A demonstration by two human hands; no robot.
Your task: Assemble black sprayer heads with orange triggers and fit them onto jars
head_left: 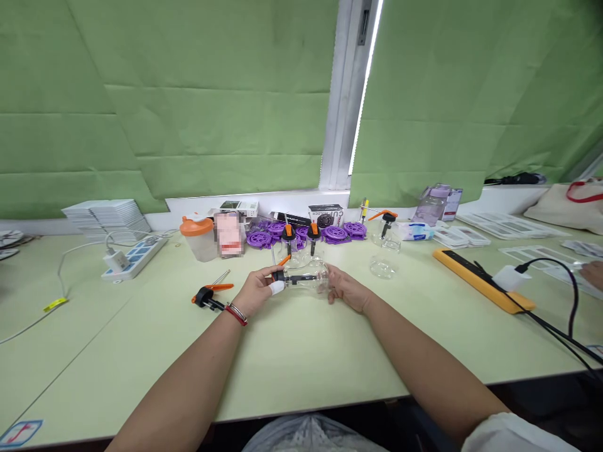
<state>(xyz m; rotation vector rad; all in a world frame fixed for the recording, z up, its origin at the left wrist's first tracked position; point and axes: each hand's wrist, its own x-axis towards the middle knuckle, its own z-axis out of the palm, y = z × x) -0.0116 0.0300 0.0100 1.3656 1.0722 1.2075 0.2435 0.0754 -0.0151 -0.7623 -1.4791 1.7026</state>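
A clear plastic spray bottle (pixel 308 278) lies on its side on the pale green table (pixel 301 351), held between both hands. My left hand (pixel 257 290), with a white finger cot on the thumb and a red bracelet on the wrist, grips the black and orange trigger head (pixel 281 271) at the bottle's left end. My right hand (pixel 346 289) holds the bottle's base end. A loose black and orange trigger sprayer (pixel 210 295) lies on the table just left of my left hand.
Behind the hands stand two more sprayer bottles (pixel 301 237), purple round parts (pixel 336 233), an orange-lidded cup (pixel 198 237) and another clear bottle (pixel 384 251). A white power strip (pixel 134 257) lies left, a yellow one (pixel 480 279) right. Another person's hand (pixel 592 273) shows at the right edge.
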